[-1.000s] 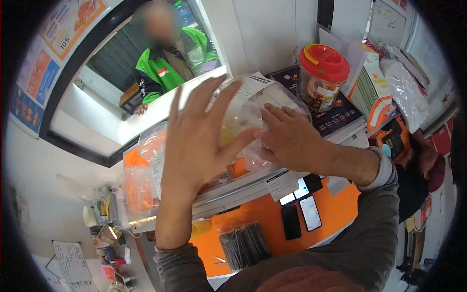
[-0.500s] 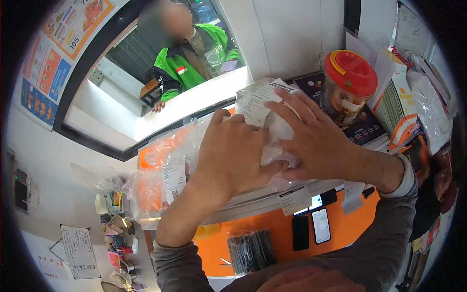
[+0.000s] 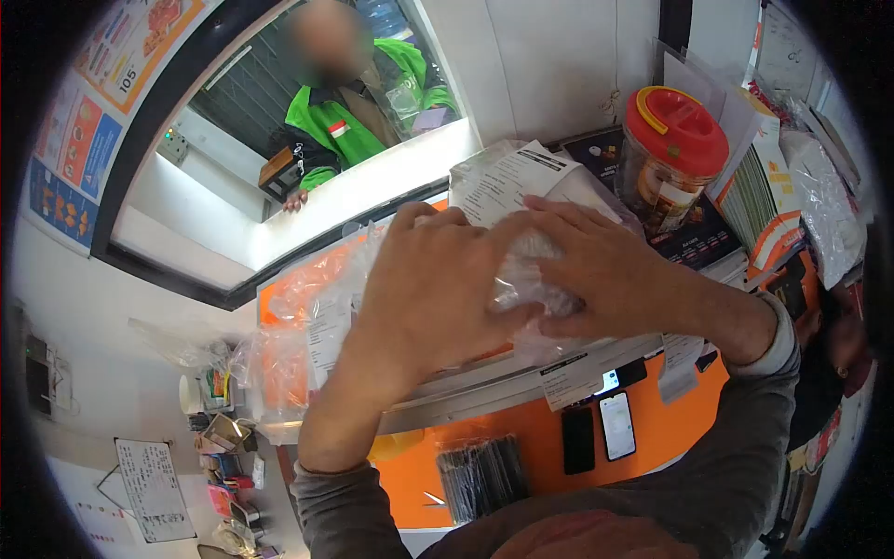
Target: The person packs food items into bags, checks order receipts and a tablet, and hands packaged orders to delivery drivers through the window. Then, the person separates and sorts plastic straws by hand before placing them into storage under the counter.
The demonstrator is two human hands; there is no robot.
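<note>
On the raised counter, my left hand (image 3: 428,289) and my right hand (image 3: 610,270) close in from both sides on a clear plastic bag (image 3: 531,279), its crumpled film showing between them. The fingers of both hands are curled round the plastic; the bag's contents are hidden. Behind my right hand lies a printed paper receipt (image 3: 512,182) on another clear bag. Left of my left hand are clear bags with orange showing through (image 3: 312,289) and a second receipt (image 3: 328,335).
A person in a green jacket (image 3: 345,130) rests a hand at the window opening. A red-lidded jar (image 3: 670,158) stands at the right. Below, an orange surface (image 3: 549,494) holds phones (image 3: 616,426) and a dark plastic-wrapped bundle (image 3: 481,477). Receipts hang from the counter edge.
My left hand came down from its raised, spread pose a second ago onto the bag. Both hands have since drawn closer around the plastic, and the view has shifted.
</note>
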